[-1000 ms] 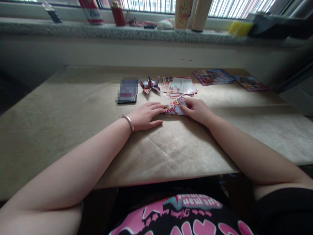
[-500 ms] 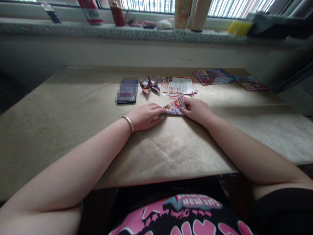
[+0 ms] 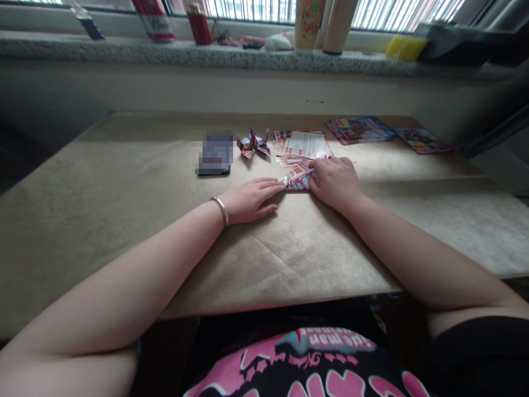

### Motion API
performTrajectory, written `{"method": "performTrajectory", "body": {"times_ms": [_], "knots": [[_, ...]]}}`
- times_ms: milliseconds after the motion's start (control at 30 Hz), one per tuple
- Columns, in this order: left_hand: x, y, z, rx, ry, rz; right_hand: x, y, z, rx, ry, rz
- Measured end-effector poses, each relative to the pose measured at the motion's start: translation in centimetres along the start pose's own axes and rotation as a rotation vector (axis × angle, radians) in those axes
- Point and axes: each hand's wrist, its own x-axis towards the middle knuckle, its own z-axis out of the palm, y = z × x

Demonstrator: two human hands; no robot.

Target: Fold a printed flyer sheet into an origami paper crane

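A folded piece of colourful printed paper (image 3: 298, 180) lies on the tabletop between my hands. My left hand (image 3: 253, 200), with a silver bangle at the wrist, rests flat with its fingers stretched out, and the fingertips touch the paper's left corner. At the paper's right side, my right hand (image 3: 335, 182) has its fingers bent and pressed together on the edge. Just beyond the paper is a stack of printed sheets (image 3: 303, 144). A folded paper crane (image 3: 253, 145) sits to the left of that stack.
A blurred-out dark phone-like slab (image 3: 215, 155) lies left of the crane. Further right are colourful leaflets (image 3: 360, 129) and another small pile of leaflets (image 3: 424, 140). Bottles, a yellow object (image 3: 405, 48) and small items stand on the stone windowsill (image 3: 231, 59) behind the table (image 3: 124, 182).
The right hand has shifted slightly up and to the right along the paper, covering more of its right side. The left hand's fingers have straightened, and the thumb lies further apart.
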Motion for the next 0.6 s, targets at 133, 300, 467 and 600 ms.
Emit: {"method": "performTrajectory", "body": {"times_ms": [133, 300, 467, 600], "knots": [[0.2, 0.4, -0.1, -0.034, -0.059, -0.025, -0.4, -0.7, -0.4, -0.006, 0.064, -0.105], [0.2, 0.3, -0.2, -0.022, -0.059, 0.000, 0.1, -0.5, 0.1, 0.060, 0.044, -0.165], [0.2, 0.3, -0.3, 0.085, -0.031, -0.008, 1.1, 0.6, 1.3, 0.151, -0.101, -0.181], [0.2, 0.4, -0.4, 0.144, -0.003, -0.025, 1.5, 1.2, 1.7, 0.194, -0.090, -0.175]]}}
